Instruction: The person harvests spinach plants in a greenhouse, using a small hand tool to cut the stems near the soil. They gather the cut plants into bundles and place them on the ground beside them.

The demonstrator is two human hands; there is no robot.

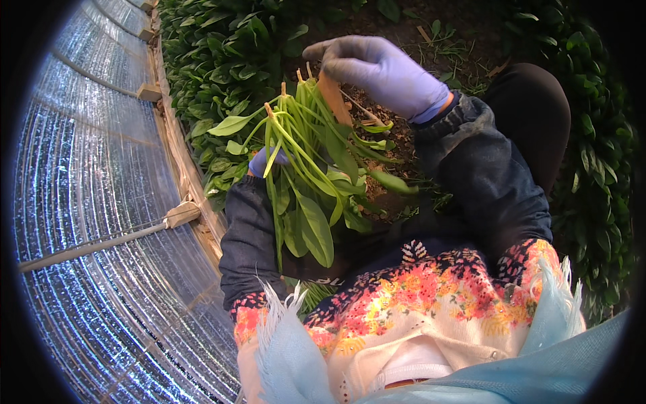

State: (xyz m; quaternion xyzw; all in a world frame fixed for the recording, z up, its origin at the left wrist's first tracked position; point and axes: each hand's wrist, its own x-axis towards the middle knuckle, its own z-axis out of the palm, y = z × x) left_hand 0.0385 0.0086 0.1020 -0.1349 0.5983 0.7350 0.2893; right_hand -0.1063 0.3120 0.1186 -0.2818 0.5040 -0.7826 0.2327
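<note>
My left hand [266, 160], in a purple glove, grips a bunch of leafy greens [315, 222] that look like spinach. The cut root ends point up and away from me, and the leaves hang towards my lap; they hide most of this hand's fingers. My right hand [376, 68], in a soiled purple glove, is just beyond and right of the root ends, with thumb and fingers curled. A flat brown strip or blade [334, 98] extends below its fingertips, against the stems; its material and the exact grip cannot be told.
Dense rows of leafy plants [217, 65] grow at the left and more plants [598, 151] at the right. Between them lies soil [388, 202] with loose leaves. A clear plastic sheet wall [101, 177] with wooden blocks [182, 214] and a rail borders the left side.
</note>
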